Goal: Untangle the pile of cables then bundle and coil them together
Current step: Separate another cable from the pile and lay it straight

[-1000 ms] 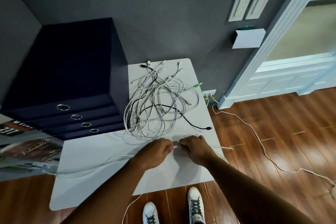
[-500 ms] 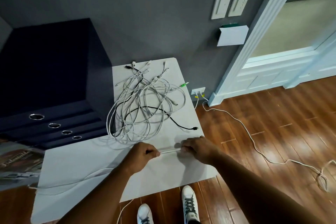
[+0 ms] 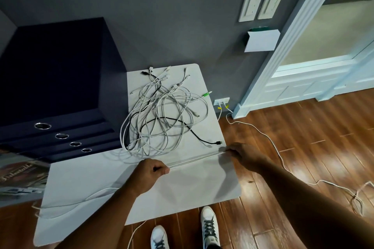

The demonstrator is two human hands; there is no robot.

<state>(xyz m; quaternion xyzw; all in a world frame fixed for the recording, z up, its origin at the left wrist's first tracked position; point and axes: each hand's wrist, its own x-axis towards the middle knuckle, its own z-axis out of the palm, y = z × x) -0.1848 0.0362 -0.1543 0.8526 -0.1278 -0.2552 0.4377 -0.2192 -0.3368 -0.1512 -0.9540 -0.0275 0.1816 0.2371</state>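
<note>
Since half a second ago the two hands have drawn much farther apart: the right hand (image 3: 241, 154) has slid out to the right edge of the surface (image 3: 202, 188), and the stretch of white cable (image 3: 194, 161) between the hands is now long and taut. A second ago the hands were almost touching.

The surface is white, with rounded corners, standing on a wooden floor (image 3: 303, 147) against a grey wall (image 3: 162, 16). The pile of cables (image 3: 162, 119), mostly white with a black cable (image 3: 200, 137) looping through it, lies beyond the taut cable, toward the wall. Left of the pile stands a dark blue drawer unit (image 3: 56, 87) with round metal pulls. Right of the pile, a wall socket (image 3: 221, 100) sits low on the wall, and a white cord (image 3: 269, 137) runs from it across the floor.

The left hand (image 3: 148, 174) is curled into a fist, its fingers closed round the cable's near end. The right hand's fingers pinch the far end, palm down, arm extended.
</note>
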